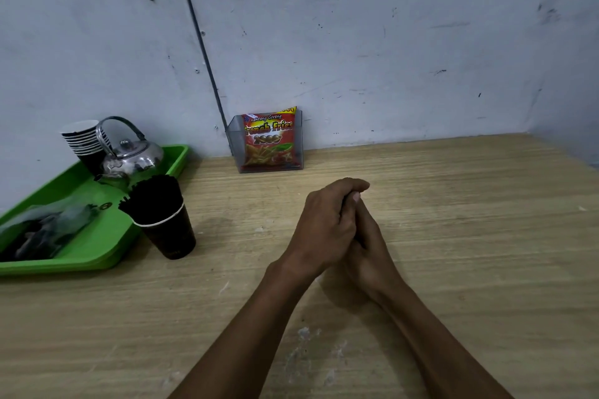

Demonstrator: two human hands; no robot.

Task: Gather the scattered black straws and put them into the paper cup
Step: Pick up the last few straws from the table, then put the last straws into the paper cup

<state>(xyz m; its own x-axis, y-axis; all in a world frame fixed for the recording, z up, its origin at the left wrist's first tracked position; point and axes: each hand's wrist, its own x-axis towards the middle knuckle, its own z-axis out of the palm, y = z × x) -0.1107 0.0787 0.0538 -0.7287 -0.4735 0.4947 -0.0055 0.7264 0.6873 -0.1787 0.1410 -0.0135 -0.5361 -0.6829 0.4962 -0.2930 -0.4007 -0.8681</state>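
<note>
Nearest the camera, two bare forearms reach forward over the pale wood-grain tabletop (453, 204), which carries a few whitish smudges. The left hand (324, 223) lies over the right hand (372, 246), the two clasped together above the table centre; the left fingers curl round the right, and a right fingertip shows at the far end of the clasp. No straw can be seen between them, though the inner faces of both hands are hidden, so whether anything is enclosed cannot be told.

Left of the hands and well apart from them stands the dark paper cup with a white rim (170, 233), on the table just beside the green plastic tray (97, 256). The bundle of black straws (155, 197) fills it, leaning toward the tray; one or two straw ends jut sideways below the rest. No loose straw is visible on the table, so the task appears complete or nearly so.

On the tray lie a crumpled clear plastic bag (45, 227), a shiny metal kettle (133, 155) and a stack of paper cups (84, 142). Farthest, against the scuffed grey wall (389, 42), a clear plastic holder (233, 146) contains a red French-fries snack packet (269, 142).

Risk: the leaning, top-heavy bundle could tip the light cup if a hand brushes it; the jutting ends could slip out.
</note>
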